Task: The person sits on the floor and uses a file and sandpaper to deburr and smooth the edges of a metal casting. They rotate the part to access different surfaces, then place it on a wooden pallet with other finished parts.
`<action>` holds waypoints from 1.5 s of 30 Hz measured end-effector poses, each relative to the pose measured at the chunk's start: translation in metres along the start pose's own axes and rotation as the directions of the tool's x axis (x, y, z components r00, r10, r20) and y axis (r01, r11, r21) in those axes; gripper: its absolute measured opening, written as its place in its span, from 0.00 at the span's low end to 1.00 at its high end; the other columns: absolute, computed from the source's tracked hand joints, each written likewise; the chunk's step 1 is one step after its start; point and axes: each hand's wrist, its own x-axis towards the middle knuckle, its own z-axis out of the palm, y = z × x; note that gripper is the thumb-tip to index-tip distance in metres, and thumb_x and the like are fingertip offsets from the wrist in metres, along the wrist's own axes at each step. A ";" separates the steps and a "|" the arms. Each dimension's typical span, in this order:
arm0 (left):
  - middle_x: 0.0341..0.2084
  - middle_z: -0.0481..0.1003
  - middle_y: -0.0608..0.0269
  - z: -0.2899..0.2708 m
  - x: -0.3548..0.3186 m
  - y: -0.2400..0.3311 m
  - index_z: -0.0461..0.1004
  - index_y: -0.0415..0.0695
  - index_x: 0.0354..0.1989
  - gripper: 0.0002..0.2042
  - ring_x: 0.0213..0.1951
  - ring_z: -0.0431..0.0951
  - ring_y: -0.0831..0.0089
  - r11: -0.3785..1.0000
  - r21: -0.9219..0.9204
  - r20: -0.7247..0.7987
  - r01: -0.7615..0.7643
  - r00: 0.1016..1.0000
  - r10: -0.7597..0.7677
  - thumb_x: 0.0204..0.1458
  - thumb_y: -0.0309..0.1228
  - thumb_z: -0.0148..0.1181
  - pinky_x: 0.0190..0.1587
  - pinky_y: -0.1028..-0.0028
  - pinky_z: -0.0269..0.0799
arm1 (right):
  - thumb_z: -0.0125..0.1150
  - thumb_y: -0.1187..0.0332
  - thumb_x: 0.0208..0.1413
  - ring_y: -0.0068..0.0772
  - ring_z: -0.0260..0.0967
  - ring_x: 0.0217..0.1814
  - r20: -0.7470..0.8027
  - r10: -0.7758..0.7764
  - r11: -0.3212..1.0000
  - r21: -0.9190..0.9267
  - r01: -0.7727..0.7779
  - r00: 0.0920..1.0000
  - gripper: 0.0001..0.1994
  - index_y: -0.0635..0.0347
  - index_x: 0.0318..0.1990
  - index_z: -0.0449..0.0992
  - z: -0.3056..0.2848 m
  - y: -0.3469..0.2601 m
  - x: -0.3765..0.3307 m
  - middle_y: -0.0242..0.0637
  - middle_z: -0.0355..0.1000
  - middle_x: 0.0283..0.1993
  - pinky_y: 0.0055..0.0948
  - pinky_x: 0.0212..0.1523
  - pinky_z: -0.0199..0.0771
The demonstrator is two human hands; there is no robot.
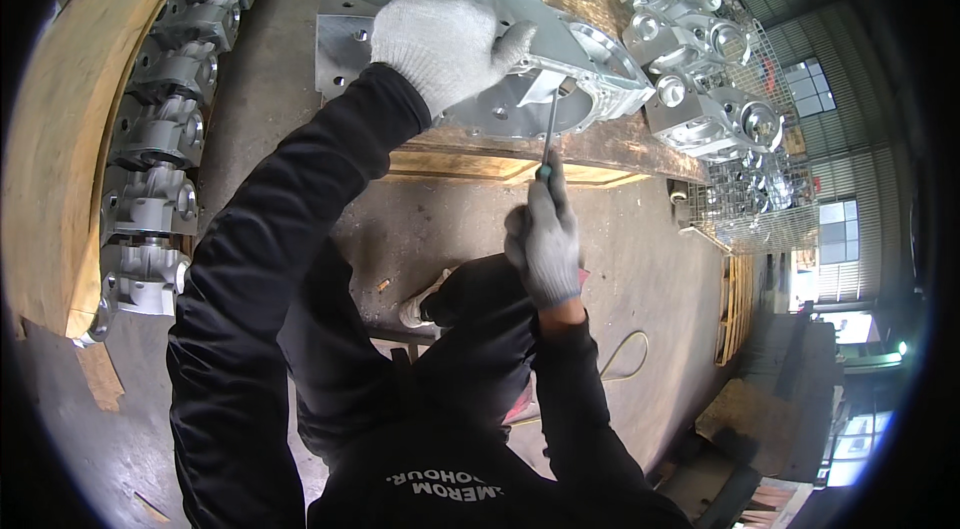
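A large silver metal casting [520, 14] with round bores lies on the wooden workbench [640, 144] in front of me. My left hand [440, 44], in a white knit glove, grips the casting beside its big ring, thumb stretched to the right; its fingertips are hidden. Below the casting, my gloved right hand [548, 239] is closed around the dark teal handle of a thin-shafted metal hand tool [549, 134]. The shaft points away from me, its far end at an opening in the casting's near side. Whether the tip touches metal, I cannot tell.
More silver castings [700, 119] stand at the right, by a wire mesh cage [760, 214]. A row of castings [160, 134] lines a wooden board [75, 129] at far left. A yellowish hose loop [625, 357] lies on the floor, with wooden pallets [736, 309] farther right.
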 end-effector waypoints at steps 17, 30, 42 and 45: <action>0.07 0.70 0.57 -0.007 0.001 0.000 0.80 0.48 0.19 0.33 0.10 0.72 0.60 0.999 0.009 0.005 -0.041 0.999 0.041 0.68 0.60 0.44 0.14 0.59 0.67 | 0.49 0.63 0.72 0.16 0.57 0.18 0.151 0.416 0.842 0.310 -0.443 0.897 0.33 0.50 0.81 0.49 -0.009 -0.021 -0.005 0.25 0.61 0.23 0.19 0.18 0.57; 0.13 0.75 0.53 -0.019 -0.001 -0.011 0.80 0.42 0.24 0.32 0.18 0.79 0.53 0.999 -0.016 0.109 -0.051 0.993 0.052 0.67 0.58 0.47 0.23 0.56 0.75 | 0.51 0.62 0.71 0.15 0.52 0.16 0.156 0.274 0.861 0.401 -0.315 0.949 0.31 0.45 0.80 0.52 -0.006 -0.023 -0.018 0.23 0.57 0.21 0.19 0.16 0.51; 0.46 0.79 0.49 -0.031 -0.025 0.028 0.77 0.40 0.54 0.20 0.47 0.81 0.57 0.973 0.023 -0.228 -0.230 0.946 0.229 0.65 0.44 0.54 0.50 0.59 0.77 | 0.49 0.57 0.71 0.20 0.61 0.23 0.293 0.352 0.721 0.520 -0.457 0.889 0.29 0.44 0.78 0.56 -0.015 -0.002 -0.026 0.28 0.68 0.30 0.20 0.20 0.61; 0.59 0.76 0.53 -0.022 -0.072 0.075 0.72 0.41 0.64 0.25 0.58 0.78 0.57 0.869 -0.495 0.196 -0.012 0.973 0.126 0.68 0.46 0.50 0.64 0.60 0.73 | 0.53 0.58 0.71 0.18 0.61 0.21 0.451 0.313 0.196 0.831 -0.521 0.836 0.12 0.52 0.54 0.69 -0.021 0.016 -0.040 0.27 0.69 0.31 0.18 0.18 0.58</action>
